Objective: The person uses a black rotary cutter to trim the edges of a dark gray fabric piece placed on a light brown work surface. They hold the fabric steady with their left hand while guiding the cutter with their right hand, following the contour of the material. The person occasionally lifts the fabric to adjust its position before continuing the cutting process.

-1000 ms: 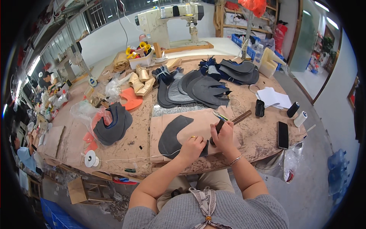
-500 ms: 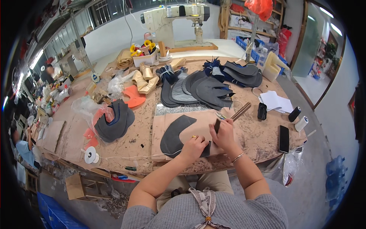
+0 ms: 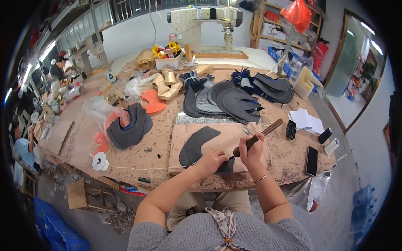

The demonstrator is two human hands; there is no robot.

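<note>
A dark grey curved cut piece [image 3: 193, 144], apparently a shoe upper part, lies flat on a pale board in front of me. My left hand [image 3: 212, 161] rests on its near part, fingers bent and pressed together on it; they hide part of the edge. My right hand [image 3: 252, 154] grips a hammer [image 3: 251, 142] just right of the left fingers. Its dark head tilts down toward the piece, and its brown handle slants up to the far right. A thin white cord [image 3: 140, 169] runs from a white spool [image 3: 100, 161] toward the piece.
Stacked dark curved pieces [image 3: 238, 102] lie beyond the board, with a smaller stack [image 3: 130, 127] at the left. A phone [image 3: 311, 161], thread cones [image 3: 331, 146], a black case [image 3: 290, 130] and white papers [image 3: 307, 121] sit at right. A sewing machine [image 3: 182, 27] stands behind.
The hammer has turned in my right hand, its head now showing over the piece. My left hand stays on the piece. The whole view has shifted slightly.
</note>
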